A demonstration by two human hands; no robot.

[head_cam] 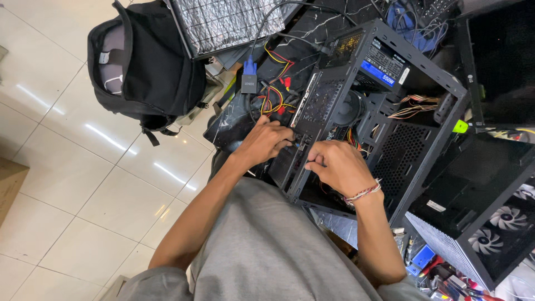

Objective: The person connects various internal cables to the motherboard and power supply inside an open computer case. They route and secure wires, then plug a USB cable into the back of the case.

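An open black computer case [429, 139] lies on its side on a dark marbled table. My left hand [264, 139] presses against the case's rear panel near the slot brackets, fingers curled on the metal edge. My right hand [337, 164], with a braided bracelet at the wrist, reaches inside the case by the same rear edge, fingers closed around something small that I cannot make out. A power supply [382, 64] sits in the far corner of the case, with coloured wires [273, 100] trailing outside.
A black backpack [147, 61] stands on the tiled floor to the left. A blue connector [249, 78] on a cable lies near the wires. A second black case with fans [496, 234] sits at the right, and small parts [440, 276] lie below it.
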